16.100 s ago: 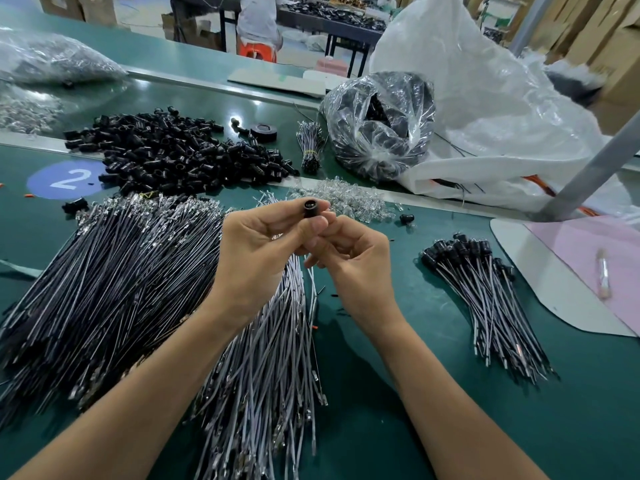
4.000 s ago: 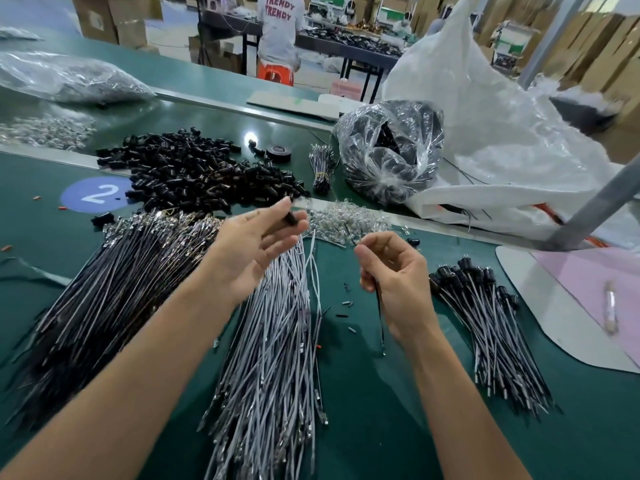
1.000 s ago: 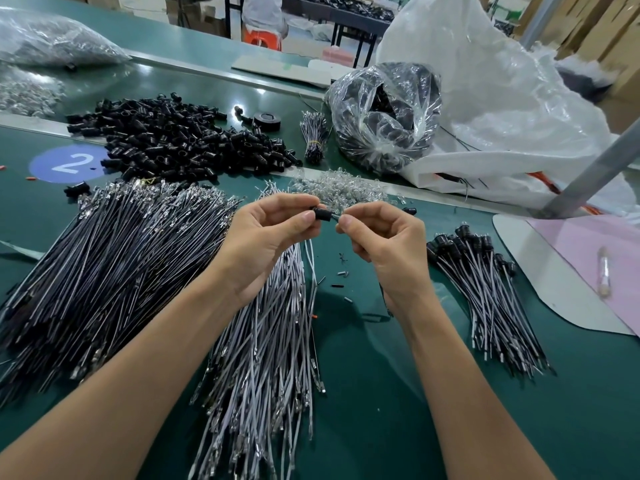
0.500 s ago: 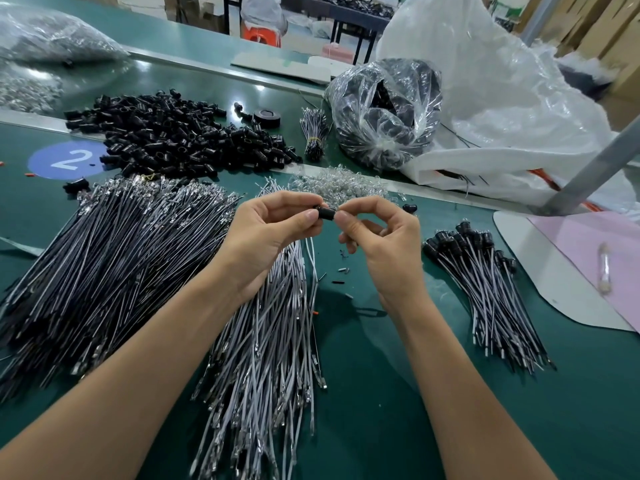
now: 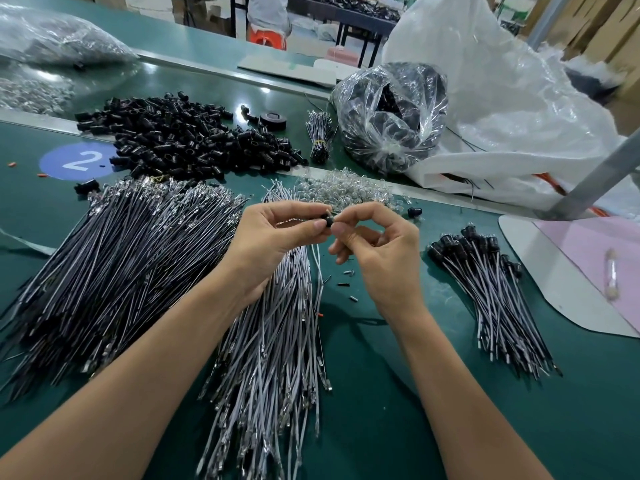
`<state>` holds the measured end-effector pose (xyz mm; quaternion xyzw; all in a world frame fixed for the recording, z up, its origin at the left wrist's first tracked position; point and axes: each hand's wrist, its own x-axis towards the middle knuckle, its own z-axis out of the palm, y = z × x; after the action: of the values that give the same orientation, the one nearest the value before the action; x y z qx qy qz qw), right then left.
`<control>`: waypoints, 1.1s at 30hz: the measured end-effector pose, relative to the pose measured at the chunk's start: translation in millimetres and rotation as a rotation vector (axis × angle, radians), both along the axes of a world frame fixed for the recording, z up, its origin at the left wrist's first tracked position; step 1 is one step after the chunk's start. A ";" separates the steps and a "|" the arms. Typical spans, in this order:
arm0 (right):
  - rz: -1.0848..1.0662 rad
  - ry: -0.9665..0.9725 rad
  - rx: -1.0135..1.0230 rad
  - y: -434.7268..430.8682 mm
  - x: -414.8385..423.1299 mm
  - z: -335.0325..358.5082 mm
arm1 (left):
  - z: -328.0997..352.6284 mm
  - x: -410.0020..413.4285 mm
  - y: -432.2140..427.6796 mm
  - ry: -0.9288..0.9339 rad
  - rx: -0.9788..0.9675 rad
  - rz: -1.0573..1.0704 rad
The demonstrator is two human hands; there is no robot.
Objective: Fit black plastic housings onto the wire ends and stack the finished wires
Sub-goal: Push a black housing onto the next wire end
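My left hand [image 5: 273, 244] pinches a small black plastic housing [image 5: 326, 220] between thumb and fingers, above the green table. Right beside it, my right hand [image 5: 377, 251] has its thumb and forefinger pinched at the housing's right end; what it pinches is too small to tell apart. Loose black housings [image 5: 183, 136] lie heaped at the back left. Dark wires [image 5: 114, 265] fan out at the left and grey wires [image 5: 273, 341] lie under my hands. Finished wires with housings [image 5: 485, 289] are stacked at the right.
A pile of small clear parts [image 5: 343, 188] lies just behind my hands. A clear bag of black parts [image 5: 391, 116] and a big white bag [image 5: 512, 98] stand at the back right. A grey post [image 5: 595, 174] slants down at the right. A person stands far behind.
Four seconds ago my hands were apart, the right one holding a wire. They have come together on the housing, and in the last second they have barely moved.
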<state>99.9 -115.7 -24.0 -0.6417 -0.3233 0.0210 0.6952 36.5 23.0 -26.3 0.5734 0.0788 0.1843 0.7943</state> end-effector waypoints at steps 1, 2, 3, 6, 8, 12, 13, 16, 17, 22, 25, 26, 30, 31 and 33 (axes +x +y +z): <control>0.001 -0.002 0.000 -0.5 0.3 0.0 | 0.2 -0.2 -0.5 0.000 -0.008 -0.004; -0.004 -0.002 -0.001 -1.3 0.8 -0.1 | 0.6 -0.7 -1.0 0.000 -0.013 -0.008; -0.012 0.001 -0.002 -2.3 1.6 0.0 | 1.2 -1.2 -1.5 0.000 -0.013 -0.007; -0.011 0.014 0.003 -3.7 3.4 1.0 | 2.6 -2.1 -1.9 -0.008 -0.009 0.010; 0.011 0.014 0.003 -2.5 3.2 1.7 | 2.5 -2.0 -1.9 -0.016 -0.054 0.025; 0.032 0.012 -0.007 -0.2 1.7 1.1 | 0.8 -0.9 -0.8 -0.006 -0.217 0.008; 0.027 0.009 -0.014 -0.1 1.5 0.7 | 0.7 -0.9 -0.7 -0.001 -0.232 -0.002; -0.004 -0.006 -0.032 0.5 0.6 0.7 | 0.8 -0.6 0.1 -0.003 -0.217 0.001; -0.025 -0.007 -0.038 0.6 0.4 1.1 | 0.9 -0.5 0.3 -0.010 -0.221 0.011; -0.184 0.016 -0.087 -6.0 7.4 2.9 | 1.2 0.3 5.7 -0.031 -0.344 0.105; -0.202 0.001 -0.174 -8.3 10.0 3.3 | 1.4 0.1 7.4 -0.033 -0.378 0.139; -0.201 -0.008 -0.206 -8.0 9.3 3.2 | 1.5 0.0 7.6 -0.033 -0.380 0.143; -0.194 -0.051 -0.284 -5.7 7.4 1.9 | 1.1 0.2 7.4 -0.039 -0.371 0.136; -0.188 -0.051 -0.291 -5.4 7.3 1.6 | 0.9 0.3 7.2 -0.042 -0.366 0.134; -0.184 -0.046 -0.299 -5.2 7.3 1.3 | 0.7 0.8 6.9 -0.049 -0.360 0.133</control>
<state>107.2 -120.9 -22.7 -0.7652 -0.2722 -0.0096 0.5834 37.3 29.9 -25.6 0.4109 0.1289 0.2332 0.8719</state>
